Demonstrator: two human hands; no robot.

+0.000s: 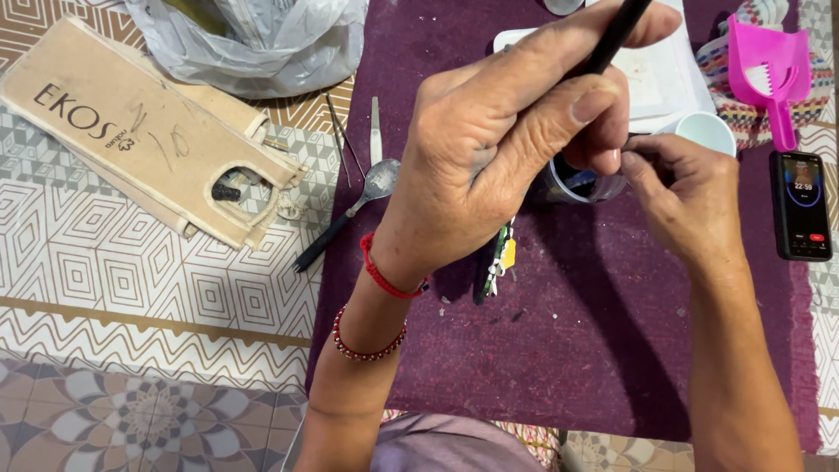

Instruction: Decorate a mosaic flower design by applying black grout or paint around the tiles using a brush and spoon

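Left hand point(489, 149) grips black stick point(616, 35); beige bag point(140, 131) left.

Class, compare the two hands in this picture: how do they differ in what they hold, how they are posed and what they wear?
The left hand grips a thin black stick and is raised, nearer the camera; the right hand pinches something too small to tell, lower down by the small cup. The left wrist wears two red bracelets; the right wrist is bare. Both hands are over the purple cloth.
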